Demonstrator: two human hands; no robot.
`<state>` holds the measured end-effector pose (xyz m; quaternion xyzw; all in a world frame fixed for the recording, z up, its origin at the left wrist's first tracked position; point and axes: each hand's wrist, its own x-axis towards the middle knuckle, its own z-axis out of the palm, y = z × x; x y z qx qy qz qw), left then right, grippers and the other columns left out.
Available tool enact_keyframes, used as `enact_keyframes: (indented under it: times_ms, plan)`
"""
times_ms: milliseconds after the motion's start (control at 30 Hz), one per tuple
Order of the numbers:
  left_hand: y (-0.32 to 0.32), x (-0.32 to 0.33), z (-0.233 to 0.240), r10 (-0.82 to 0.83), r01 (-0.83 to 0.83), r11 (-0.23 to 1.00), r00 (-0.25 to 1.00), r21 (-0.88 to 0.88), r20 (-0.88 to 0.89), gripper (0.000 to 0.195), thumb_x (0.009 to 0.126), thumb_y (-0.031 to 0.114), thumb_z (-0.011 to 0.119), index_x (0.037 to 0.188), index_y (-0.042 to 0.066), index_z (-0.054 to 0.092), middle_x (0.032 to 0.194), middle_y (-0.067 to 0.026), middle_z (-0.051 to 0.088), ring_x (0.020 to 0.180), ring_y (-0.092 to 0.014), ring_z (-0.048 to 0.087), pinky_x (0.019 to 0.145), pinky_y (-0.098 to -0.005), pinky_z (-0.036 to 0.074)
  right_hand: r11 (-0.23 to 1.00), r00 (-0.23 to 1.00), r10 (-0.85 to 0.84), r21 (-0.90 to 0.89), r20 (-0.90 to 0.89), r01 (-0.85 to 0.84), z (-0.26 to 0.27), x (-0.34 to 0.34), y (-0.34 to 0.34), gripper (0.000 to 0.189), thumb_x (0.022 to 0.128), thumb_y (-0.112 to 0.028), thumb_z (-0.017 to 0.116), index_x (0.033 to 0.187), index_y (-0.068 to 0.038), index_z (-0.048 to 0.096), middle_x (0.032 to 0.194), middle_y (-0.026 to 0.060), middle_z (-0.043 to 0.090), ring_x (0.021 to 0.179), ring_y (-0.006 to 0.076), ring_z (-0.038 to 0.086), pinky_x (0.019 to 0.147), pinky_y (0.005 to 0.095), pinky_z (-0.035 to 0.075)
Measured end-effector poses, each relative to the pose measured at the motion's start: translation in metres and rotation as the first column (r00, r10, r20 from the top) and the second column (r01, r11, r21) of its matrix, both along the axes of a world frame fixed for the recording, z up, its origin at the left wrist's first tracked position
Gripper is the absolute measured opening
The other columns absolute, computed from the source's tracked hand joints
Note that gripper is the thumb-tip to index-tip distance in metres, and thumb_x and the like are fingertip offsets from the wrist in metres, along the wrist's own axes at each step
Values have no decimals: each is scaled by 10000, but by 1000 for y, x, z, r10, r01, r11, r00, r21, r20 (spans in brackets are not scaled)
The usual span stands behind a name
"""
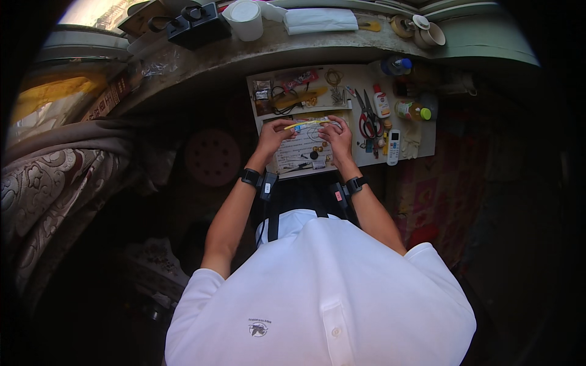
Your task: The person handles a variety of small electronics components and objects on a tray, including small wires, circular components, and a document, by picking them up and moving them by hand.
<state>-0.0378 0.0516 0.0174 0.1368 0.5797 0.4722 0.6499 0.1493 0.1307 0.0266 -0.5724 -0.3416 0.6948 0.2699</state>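
Observation:
A thin yellow strip [300, 124] stretches between my two hands, with clear crinkled plastic [316, 122] along it. My left hand [273, 136] pinches the strip's left end between thumb and fingers, close to a small blue piece [297, 129]. At the other end, the fingers of my right hand [336, 136] close on the strip and plastic. Below the hands lies an open compartment lined with printed paper [293, 148]. It holds several small brass-coloured round pieces [319, 148], a black round cap [314, 155] and pen-like sticks [297, 168]. My fingers hide part of the compartment.
Right of the compartment lie red-and-black scissors [368, 120], a white bottle with a red cap [381, 103], a remote control [393, 146], gloves [412, 141] and a drink bottle [411, 111]. Behind, a compartment holds cables [284, 101]. A ledge [274, 48] curves beyond the table.

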Motion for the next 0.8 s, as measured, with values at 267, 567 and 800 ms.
enact_keyframes:
  times_ms: [267,567,800]
  plan:
    - [36,-43,4,59,-60,998,998,-31,-10,279,869,23,608,1140,-42,597,944,-100,667,815,-125,641,776,-238,527,999,999,39,34,-13,-39,-11,-27,57,326,905,-110,577,1198,1,489,982,120,619,859,178,641,726,267,553]
    - [48,-52,-28,258,-263,964,961,-41,-95,385,822,-10,575,1204,-51,546,1043,-156,626,906,-186,628,803,-275,503,996,993,90,-1,79,-90,-40,-41,86,264,931,-132,531,1149,12,568,1029,112,631,876,180,643,744,289,545]
    - [3,-17,-6,33,-44,998,978,-48,-205,370,850,26,551,1212,-45,529,1201,-164,550,1041,-210,595,862,-298,492,953,924,263,74,277,-293,-27,20,40,257,922,-92,509,1157,-14,575,1022,99,637,801,175,656,679,284,533]
